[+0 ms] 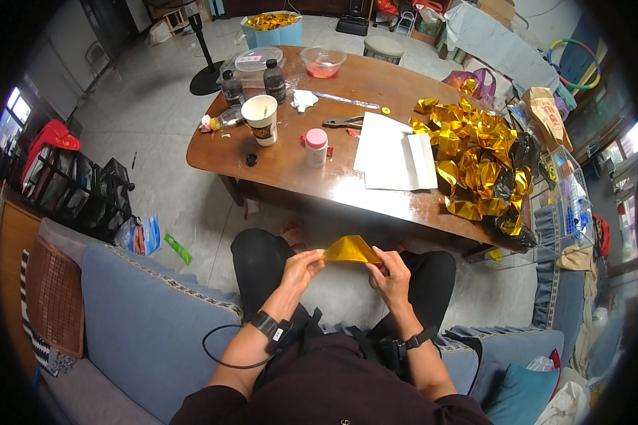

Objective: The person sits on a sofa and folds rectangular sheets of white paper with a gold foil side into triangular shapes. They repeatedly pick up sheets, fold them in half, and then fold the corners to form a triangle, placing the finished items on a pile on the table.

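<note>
Pale grey tiles make up the floor (156,92) of this cluttered room, and a blue sofa (149,304) stretches across the lower left of the frame. A glossy brown wooden bench (216,152) fills the upper middle. In the centre of the frame, just below its near edge, a piece of gold foil (351,249) is held up between two hands, over the gap between the person's knees. The left hand (302,269) grips its left end with closed fingers, and the right hand (392,275) pinches its right end the same way; the foil's middle rises to a folded peak. On the bench, right of centre, lie white sheets (386,152), and right of these is a heap of folded gold pieces (478,152). Pliers (333,123) rest just left of the sheets. Farther left stand a pink-capped bottle (315,147) and a paper cup (261,120), with two dark bottles (275,83) behind the cup. At the top, a light-blue container (288,35) is filled with more gold pieces.
</note>
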The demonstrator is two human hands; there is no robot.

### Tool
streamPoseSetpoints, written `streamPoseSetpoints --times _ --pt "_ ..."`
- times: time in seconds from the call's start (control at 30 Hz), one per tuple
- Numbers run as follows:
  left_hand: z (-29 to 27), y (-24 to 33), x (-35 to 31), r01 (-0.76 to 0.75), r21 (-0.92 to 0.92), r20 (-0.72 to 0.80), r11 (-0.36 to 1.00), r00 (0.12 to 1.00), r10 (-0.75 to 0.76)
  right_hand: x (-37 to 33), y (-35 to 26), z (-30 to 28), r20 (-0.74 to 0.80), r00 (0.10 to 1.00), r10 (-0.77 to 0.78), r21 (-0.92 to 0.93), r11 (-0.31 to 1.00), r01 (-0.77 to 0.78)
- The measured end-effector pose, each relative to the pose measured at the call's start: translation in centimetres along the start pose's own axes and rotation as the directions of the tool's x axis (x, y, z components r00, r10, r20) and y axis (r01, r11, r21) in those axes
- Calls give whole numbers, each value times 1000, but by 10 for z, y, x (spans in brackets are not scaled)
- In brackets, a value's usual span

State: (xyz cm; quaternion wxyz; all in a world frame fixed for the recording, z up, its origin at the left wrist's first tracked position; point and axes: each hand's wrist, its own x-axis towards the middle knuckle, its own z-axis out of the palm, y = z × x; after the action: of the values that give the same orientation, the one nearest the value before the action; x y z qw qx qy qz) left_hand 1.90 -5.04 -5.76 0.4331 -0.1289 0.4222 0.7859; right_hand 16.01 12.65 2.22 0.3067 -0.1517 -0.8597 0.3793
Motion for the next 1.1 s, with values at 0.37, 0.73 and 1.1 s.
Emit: streamPoseSetpoints --times 0.37,0.73,1.1 --pt "8 0 -8 -65 240 -18 969 997 71 -4 6 5 -29 996 79 -22 997 -80" --pt "32 8 -32 -475 817 258 325 807 532 -6 11 4 -54 957 285 10 958 -285" --pt "31 7 -31 -528 835 339 155 716 610 -10 11 -1 7 979 203 -105 974 -201"
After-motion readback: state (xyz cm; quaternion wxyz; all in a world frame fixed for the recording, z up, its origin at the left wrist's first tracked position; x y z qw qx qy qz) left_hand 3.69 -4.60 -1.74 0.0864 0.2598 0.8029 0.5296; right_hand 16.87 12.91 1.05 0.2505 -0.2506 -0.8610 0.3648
